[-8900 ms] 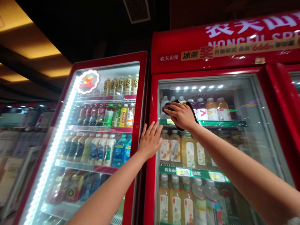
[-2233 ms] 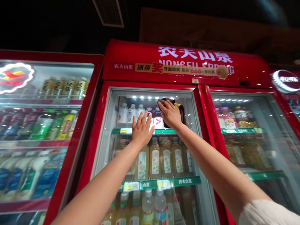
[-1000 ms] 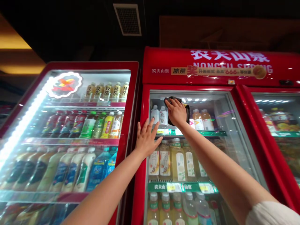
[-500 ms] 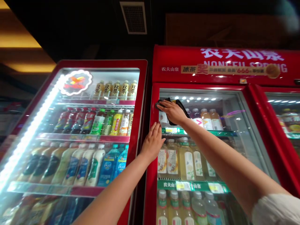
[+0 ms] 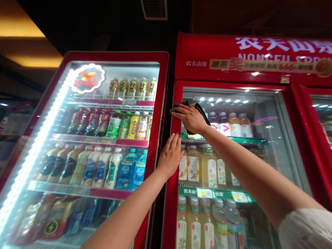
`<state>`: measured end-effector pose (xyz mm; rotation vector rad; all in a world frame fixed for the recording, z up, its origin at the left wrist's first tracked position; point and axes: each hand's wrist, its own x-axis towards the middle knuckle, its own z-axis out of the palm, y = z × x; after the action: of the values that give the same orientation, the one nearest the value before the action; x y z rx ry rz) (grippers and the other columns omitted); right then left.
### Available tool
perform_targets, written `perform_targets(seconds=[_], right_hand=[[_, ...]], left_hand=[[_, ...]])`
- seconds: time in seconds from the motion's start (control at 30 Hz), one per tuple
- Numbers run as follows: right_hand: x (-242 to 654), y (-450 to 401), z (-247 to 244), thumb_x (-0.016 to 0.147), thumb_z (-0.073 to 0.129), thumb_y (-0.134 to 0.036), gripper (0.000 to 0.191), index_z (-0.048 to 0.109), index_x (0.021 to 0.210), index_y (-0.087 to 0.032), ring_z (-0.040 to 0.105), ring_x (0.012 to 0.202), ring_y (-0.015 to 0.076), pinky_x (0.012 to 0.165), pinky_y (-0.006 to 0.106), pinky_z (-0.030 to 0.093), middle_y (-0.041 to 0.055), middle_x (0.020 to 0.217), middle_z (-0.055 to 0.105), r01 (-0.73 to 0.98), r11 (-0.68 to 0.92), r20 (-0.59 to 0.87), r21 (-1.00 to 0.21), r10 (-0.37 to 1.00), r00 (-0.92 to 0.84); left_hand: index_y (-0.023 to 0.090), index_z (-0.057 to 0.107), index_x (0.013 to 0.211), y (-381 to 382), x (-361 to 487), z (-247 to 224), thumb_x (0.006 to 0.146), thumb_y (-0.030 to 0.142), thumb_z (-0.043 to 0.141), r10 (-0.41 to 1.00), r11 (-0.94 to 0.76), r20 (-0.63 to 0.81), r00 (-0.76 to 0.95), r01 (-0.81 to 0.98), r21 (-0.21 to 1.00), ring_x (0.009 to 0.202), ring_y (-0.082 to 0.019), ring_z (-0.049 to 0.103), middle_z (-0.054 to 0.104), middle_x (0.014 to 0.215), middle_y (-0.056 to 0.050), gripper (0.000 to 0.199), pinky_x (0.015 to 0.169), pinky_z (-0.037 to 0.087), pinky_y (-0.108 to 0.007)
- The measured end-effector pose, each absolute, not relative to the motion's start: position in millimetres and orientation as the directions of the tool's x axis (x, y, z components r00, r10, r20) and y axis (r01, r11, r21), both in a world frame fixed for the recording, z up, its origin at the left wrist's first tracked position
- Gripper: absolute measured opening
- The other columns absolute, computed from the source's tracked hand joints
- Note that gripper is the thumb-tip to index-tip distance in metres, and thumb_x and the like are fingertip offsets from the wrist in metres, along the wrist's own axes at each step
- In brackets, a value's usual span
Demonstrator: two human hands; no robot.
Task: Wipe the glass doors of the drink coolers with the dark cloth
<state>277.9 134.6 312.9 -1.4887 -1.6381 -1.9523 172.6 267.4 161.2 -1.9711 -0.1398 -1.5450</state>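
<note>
My right hand (image 5: 192, 119) presses a dark cloth (image 5: 201, 110) with a bit of yellow against the upper left of a glass door (image 5: 269, 107). The fingers lie over the cloth and point left, onto the red door frame (image 5: 169, 204). Lower down, my left hand (image 5: 169, 156) rests flat on that same frame with fingers stretched out, holding nothing. Behind the glass stand several drink bottles (image 5: 233, 124) on green-edged shelves (image 5: 249, 140), partly hidden by my right forearm.
To the left stands a second red-framed fridge (image 5: 163, 86), lit by a bright light strip (image 5: 38, 138) and stocked with bottles. A dark gap separates the two. Another glass door (image 5: 320, 110) is at the right edge. A red sign panel (image 5: 218, 45) tops the right fridge.
The view has tilted down slightly, so the fridges sit higher and a little further right in the picture. Both hands keep nearly the same places on the door, the cloth still under my right hand.
</note>
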Motion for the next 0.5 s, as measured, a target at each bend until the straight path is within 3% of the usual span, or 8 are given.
perform_targets(seconds=[0.1, 0.23, 0.37, 0.5], right_hand=[[278.4, 131.4, 293.9, 0.102, 0.041, -0.015, 0.050, 0.055, 0.148, -0.028, 0.041, 0.149, 0.0246, 0.118, 0.045, 0.037, 0.0030, 0.156, 0.052, 0.686, -0.334, 0.747, 0.646, 0.460, -0.480], [279.6, 128.6, 271.7, 0.103, 0.039, -0.016, 0.048, 0.051, 0.150, -0.018, 0.045, 0.146, 0.0232, 0.118, 0.044, 0.037, 0.0085, 0.150, 0.059, 0.741, -0.283, 0.767, 0.609, 0.448, -0.459], [278.5, 124.8, 248.3, 0.105, 0.038, -0.020, 0.042, 0.061, 0.141, -0.021, 0.044, 0.147, 0.0223, 0.119, 0.042, 0.036, 0.0042, 0.149, 0.060, 0.752, -0.247, 0.753, 0.612, 0.474, -0.457], [275.0, 121.6, 223.4, 0.105, 0.044, -0.030, 0.039, 0.065, 0.138, -0.031, 0.045, 0.143, 0.0257, 0.120, 0.045, 0.034, 0.0019, 0.150, 0.059, 0.767, -0.313, 0.799, 0.559, 0.451, -0.398]], left_hand=[[0.006, 0.038, 0.155, 266.9, 170.0, 149.3, 0.101, 0.033, 0.046, -0.255, -0.804, 0.913, 0.318, 0.455, -0.383, 0.156, -0.029, 0.027, 0.037, 0.164, -0.020, 0.061, 0.126, 0.033, -0.045], [0.004, 0.036, 0.155, 266.0, 166.7, 132.6, 0.102, 0.033, 0.044, -0.229, -0.803, 0.922, 0.313, 0.475, -0.361, 0.157, -0.028, 0.024, 0.034, 0.165, -0.020, 0.061, 0.127, 0.031, -0.044], [0.004, 0.011, 0.162, 263.9, 162.8, 117.0, 0.102, 0.034, 0.048, -0.221, -0.808, 0.931, 0.291, 0.480, -0.342, 0.159, -0.028, 0.014, 0.021, 0.169, -0.021, 0.076, 0.130, 0.024, -0.046], [0.007, -0.015, 0.161, 260.9, 158.5, 106.5, 0.099, 0.034, 0.055, -0.192, -0.834, 0.935, 0.300, 0.453, -0.316, 0.159, -0.029, 0.008, 0.011, 0.170, -0.023, 0.097, 0.130, 0.020, -0.049]])
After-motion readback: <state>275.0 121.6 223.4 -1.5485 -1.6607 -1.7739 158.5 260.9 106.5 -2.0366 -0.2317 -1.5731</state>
